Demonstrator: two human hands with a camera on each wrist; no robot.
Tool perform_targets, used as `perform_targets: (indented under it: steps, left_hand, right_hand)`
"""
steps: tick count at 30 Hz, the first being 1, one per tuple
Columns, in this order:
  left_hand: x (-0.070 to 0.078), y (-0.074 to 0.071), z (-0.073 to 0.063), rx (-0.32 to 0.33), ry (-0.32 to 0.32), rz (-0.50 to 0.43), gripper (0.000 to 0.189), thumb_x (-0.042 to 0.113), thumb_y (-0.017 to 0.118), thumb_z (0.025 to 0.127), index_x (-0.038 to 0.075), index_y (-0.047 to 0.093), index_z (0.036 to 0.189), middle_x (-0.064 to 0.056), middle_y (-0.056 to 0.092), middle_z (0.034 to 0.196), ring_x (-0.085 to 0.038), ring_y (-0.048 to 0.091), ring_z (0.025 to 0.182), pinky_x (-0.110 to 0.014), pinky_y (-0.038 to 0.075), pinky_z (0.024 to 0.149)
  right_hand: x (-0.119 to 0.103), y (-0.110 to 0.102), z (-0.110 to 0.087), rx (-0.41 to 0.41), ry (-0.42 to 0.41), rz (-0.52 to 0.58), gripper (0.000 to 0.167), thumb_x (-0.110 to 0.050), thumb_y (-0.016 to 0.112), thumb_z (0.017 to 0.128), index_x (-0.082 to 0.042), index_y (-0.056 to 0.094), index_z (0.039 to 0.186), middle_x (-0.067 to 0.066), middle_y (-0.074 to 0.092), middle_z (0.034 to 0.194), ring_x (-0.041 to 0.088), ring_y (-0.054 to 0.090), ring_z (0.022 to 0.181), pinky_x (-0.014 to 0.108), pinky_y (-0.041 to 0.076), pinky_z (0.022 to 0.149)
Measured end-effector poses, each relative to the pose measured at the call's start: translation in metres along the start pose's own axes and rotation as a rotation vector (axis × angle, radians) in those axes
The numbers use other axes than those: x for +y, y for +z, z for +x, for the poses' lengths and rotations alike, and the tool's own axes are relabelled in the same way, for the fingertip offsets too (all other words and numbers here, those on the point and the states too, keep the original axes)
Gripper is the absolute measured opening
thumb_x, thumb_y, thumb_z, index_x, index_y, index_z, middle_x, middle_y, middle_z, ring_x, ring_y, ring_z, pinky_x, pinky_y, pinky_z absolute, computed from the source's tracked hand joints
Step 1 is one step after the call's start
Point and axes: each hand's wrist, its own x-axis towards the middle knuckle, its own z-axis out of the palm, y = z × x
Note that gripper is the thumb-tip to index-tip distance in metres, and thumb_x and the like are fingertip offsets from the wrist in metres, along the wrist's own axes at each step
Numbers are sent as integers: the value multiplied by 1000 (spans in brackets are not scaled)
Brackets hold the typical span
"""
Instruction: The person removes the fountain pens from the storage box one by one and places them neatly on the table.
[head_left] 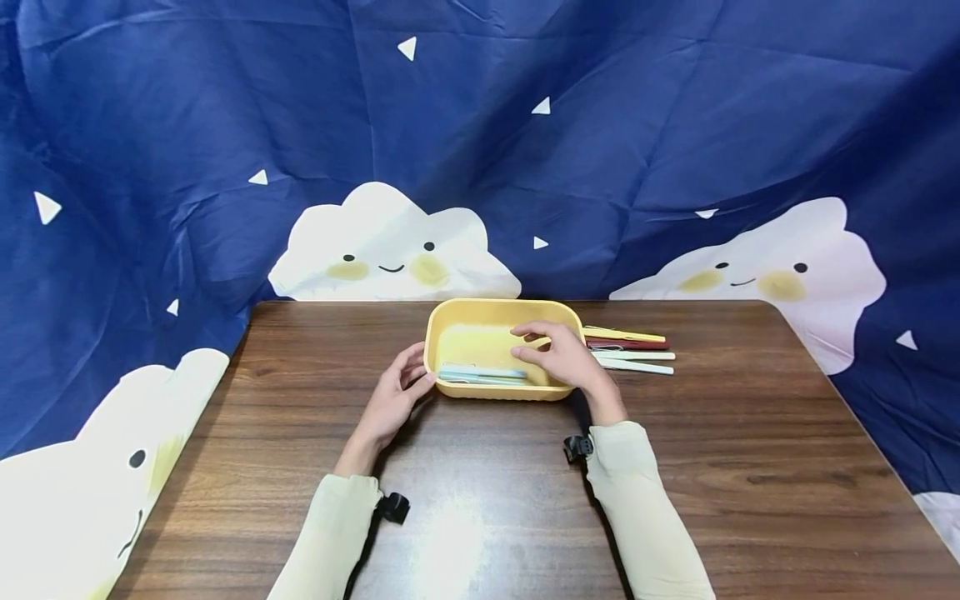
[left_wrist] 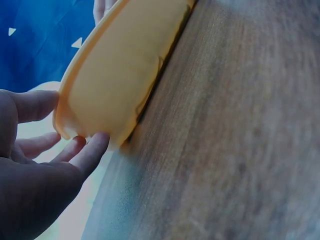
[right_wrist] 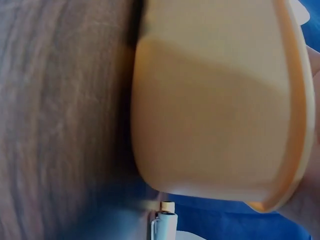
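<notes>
A shallow yellow bin (head_left: 504, 392) sits at the far edge of the wooden table. At its left end my left hand (head_left: 393, 398) holds the wall, thumb at the front corner and fingers round the side; the left wrist view shows the fingertips (left_wrist: 102, 139) on the bin. Over the bin's right part hovers my right hand (head_left: 561, 357), thumb and forefinger apart, nothing visible between them. Inside, light blue and whitish pens (head_left: 480, 375) lie along the front left. The right wrist view shows mostly the bin's outer wall (right_wrist: 215, 100), hiding the right fingers.
Beside the bin's right end lie several pens: a yellow pen (head_left: 637, 336), a dark red pen (head_left: 628, 344) and pale pens (head_left: 637, 361). Behind the wooden table (head_left: 750, 467) hangs a blue cloth (head_left: 465, 125) with clouds. A black band (head_left: 577, 448) sits at each wrist.
</notes>
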Motion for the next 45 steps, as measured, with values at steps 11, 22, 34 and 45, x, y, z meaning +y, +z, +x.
perform_targets:
  steps: [11, 22, 34, 45]
  left_hand:
    - [0, 0, 1, 8, -1, -4, 58, 2, 61, 100, 3, 38, 153, -23, 47, 146, -36, 48, 132, -20, 47, 95]
    - [-1, 0, 0, 11, 4, 5, 59, 4, 62, 100, 3, 38, 153, -21, 48, 146, -35, 49, 131, -21, 47, 96]
    - [0, 0, 0, 5, -4, 13, 57, 4, 61, 100, 4, 39, 153, -20, 48, 146, -34, 49, 132, -20, 47, 96]
    - [-2, 0, 1, 9, 3, 2, 58, 2, 62, 99, 2, 38, 153, -23, 47, 147, -37, 48, 132, -23, 47, 97]
  right_hand:
    - [1, 11, 5, -72, 26, -42, 38, -17, 76, 92, 1, 69, 125, 16, 67, 127, 34, 62, 115, 48, 53, 95]
    - [1, 16, 10, -205, 45, -110, 34, -15, 79, 90, 1, 71, 119, 12, 73, 113, 27, 66, 103, 44, 52, 94]
    - [-1, 17, 13, -320, 137, -135, 28, -8, 76, 91, -1, 72, 118, 9, 72, 109, 20, 64, 97, 37, 53, 89]
    - [5, 24, 19, -336, 124, -135, 20, -7, 77, 90, -4, 75, 110, -3, 66, 85, 11, 58, 80, 31, 51, 83]
